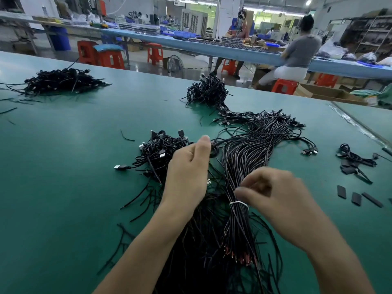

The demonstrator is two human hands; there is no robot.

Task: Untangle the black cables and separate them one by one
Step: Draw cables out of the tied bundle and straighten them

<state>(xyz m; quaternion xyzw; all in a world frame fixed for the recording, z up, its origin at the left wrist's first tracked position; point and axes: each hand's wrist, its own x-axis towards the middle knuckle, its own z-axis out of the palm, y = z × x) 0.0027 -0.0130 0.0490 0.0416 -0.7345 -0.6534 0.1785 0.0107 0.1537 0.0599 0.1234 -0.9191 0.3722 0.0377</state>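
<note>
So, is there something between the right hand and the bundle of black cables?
Nothing visible. The right hand is at the bundle, just above the white tie that wraps it. That tie binds the cables together.

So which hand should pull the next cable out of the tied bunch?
Probably the right hand: its fingers sit at the bunch, just above the white tie. The left hand looks busy, pinching a coiled cable further up.
</note>
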